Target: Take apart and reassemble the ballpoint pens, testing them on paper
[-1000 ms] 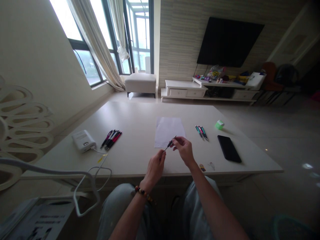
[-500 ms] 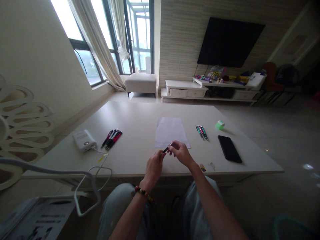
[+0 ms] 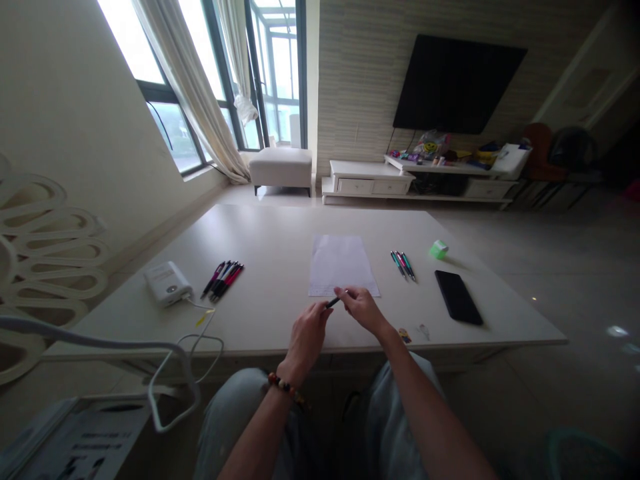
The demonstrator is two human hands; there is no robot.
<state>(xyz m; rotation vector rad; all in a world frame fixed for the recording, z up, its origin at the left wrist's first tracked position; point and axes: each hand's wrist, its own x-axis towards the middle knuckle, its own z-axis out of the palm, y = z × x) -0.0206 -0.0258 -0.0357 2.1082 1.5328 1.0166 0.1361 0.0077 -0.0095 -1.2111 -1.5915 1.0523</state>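
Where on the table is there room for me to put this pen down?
The table has room between the paper and the dark pens, and along the far edge behind the paper. It's crowded at the paper's near edge, where your left hand and right hand meet around the pen.

Bare surface lies between my left hand and the pens, room to pass. Beyond my right hand, the other pens and phone lie in the way.
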